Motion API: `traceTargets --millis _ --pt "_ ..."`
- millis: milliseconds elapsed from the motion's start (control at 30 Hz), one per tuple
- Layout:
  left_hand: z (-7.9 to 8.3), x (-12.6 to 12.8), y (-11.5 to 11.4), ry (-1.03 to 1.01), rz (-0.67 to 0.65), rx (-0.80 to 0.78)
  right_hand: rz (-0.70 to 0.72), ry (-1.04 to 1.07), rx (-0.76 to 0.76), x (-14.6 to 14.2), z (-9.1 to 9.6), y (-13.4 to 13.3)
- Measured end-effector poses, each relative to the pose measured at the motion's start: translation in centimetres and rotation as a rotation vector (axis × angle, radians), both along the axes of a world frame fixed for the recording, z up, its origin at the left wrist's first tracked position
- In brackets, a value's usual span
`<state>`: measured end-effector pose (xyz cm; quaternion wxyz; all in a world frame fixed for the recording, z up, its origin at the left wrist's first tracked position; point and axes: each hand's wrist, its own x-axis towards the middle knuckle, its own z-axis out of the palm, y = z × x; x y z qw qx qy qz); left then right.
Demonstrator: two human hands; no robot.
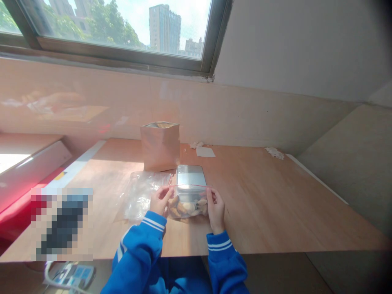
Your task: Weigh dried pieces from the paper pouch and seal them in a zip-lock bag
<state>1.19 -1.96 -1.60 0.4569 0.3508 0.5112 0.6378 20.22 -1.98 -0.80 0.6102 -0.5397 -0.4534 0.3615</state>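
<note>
Between my two hands hangs a clear zip-lock bag (188, 208) with a red strip along its top edge. Tan and brown pieces, perhaps dried food, fill its lower part. My left hand (161, 200) pinches the bag's top left corner, and my right hand (216, 206) pinches the top right corner. The red strip is stretched fairly straight between them. Just behind the bag lies a scale with a silver plate (191, 175), its near part seen through the bag's clear film. Flat clear plastic bags (142, 196) lie beside my left hand.
A brown paper pouch (161, 147) stands upright with its top open, behind the scale. White paper (206, 152) and crumpled tissue (275, 153) lie near the wall. A pixelated dark object (65, 222) is on the table's left. The wooden table (275, 204) ends at the front edge.
</note>
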Motion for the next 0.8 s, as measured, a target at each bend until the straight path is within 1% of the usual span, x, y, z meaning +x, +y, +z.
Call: traceTargets --millis 133,267,433,667,800 --pt "0.62 0.02 -0.13 0.049 -0.05 0.011 0.061 0.034 0.003 0.01 -0.01 -0.46" --pt "0.82 0.08 -0.18 0.052 -0.04 0.007 0.046 0.046 0.008 0.26 -0.46 -0.75" --pt "0.7 0.12 -0.2 0.086 -0.03 0.01 0.007 0.067 0.003 0.47 -0.58 -0.75" --pt "0.14 0.11 -0.03 0.129 -0.012 0.018 0.016 0.057 -0.009 0.59 -0.41 -0.8" --pt "0.17 0.12 -0.02 0.104 -0.013 0.019 0.016 0.056 -0.006 0.68 -0.56 -0.78"
